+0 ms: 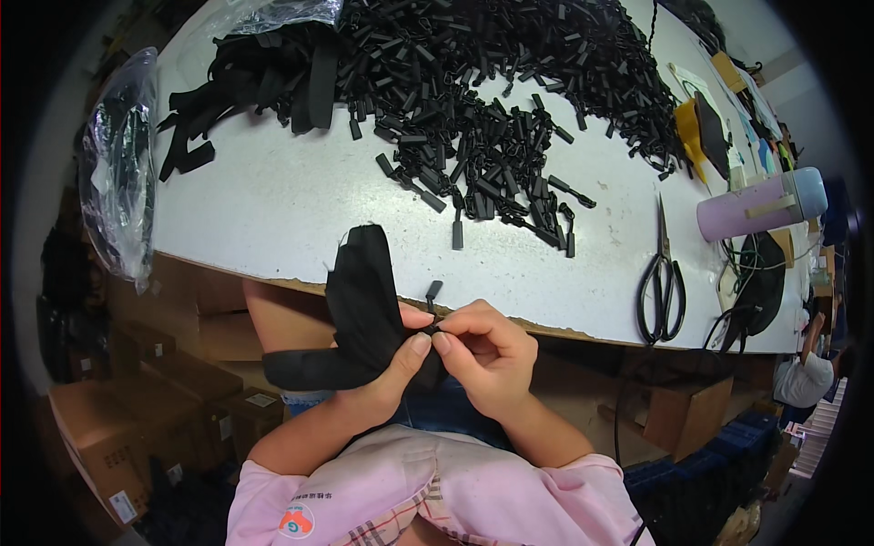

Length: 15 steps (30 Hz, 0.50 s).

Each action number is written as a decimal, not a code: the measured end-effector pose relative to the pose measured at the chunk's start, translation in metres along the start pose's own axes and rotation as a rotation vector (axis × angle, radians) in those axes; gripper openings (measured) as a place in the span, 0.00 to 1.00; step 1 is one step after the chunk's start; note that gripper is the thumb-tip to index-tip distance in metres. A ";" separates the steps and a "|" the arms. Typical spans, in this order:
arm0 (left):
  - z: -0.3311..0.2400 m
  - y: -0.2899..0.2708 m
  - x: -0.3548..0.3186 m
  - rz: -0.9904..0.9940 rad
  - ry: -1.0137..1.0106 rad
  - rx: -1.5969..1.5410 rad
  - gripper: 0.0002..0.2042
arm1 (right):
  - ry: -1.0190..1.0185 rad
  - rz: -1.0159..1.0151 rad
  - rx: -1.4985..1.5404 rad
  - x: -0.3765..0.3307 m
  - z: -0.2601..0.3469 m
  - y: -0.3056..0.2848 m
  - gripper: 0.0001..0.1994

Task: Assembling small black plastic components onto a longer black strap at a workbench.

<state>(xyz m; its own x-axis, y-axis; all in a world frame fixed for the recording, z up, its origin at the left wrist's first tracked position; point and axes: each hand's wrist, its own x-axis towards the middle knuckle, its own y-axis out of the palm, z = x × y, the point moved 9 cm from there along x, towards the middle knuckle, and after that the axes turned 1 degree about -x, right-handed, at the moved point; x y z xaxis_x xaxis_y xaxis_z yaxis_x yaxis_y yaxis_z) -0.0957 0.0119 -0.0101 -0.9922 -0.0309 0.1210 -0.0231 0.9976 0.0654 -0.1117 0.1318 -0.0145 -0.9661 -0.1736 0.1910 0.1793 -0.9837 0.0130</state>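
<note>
A fanned bundle of black fabric strips (360, 305) is gripped in my left hand (391, 369), its loose ends spreading up and to the left. My right hand (492, 355) pinches at a small black zipper pull (434, 290), whose flat tab sticks up above the fingertips. The two thumbs meet at the pull's lower end, at the strip tips. Fingers hide how pull and strip join there. Both hands are held just off the table's near edge, over my lap.
Piled zipper pulls (496, 159) cover much of the white table (273, 209). More black strips (273, 77) lie at the far left beside a plastic-wrapped bundle (123, 168). To the right are scissors (661, 296) and a purple bottle (751, 207). Cardboard boxes (109, 437) stand below left.
</note>
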 end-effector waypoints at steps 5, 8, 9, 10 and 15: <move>0.020 0.004 -0.004 0.121 -0.266 -0.320 0.09 | 0.442 0.191 0.685 -0.006 -0.032 0.018 0.02; 0.017 0.006 -0.002 0.128 -0.237 -0.322 0.09 | 0.555 0.303 0.682 -0.008 -0.033 0.022 0.02; 0.017 0.006 -0.002 0.127 -0.238 -0.322 0.09 | 0.556 0.303 0.682 -0.007 -0.031 0.022 0.02; 0.017 0.004 -0.002 0.120 -0.217 -0.314 0.09 | 0.581 0.279 0.647 -0.008 -0.033 0.021 0.02; 0.006 0.005 0.002 0.182 -0.161 -0.216 0.09 | 0.622 0.148 0.610 -0.015 -0.037 0.019 0.03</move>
<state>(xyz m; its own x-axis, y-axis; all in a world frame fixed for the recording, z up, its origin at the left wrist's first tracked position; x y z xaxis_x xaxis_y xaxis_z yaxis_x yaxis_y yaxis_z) -0.0987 0.0170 -0.0158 -0.9846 0.1744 -0.0070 0.1662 0.9489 0.2682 -0.1008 0.1137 -0.0539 -0.8191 -0.4660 -0.3346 0.2066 -0.7837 0.5858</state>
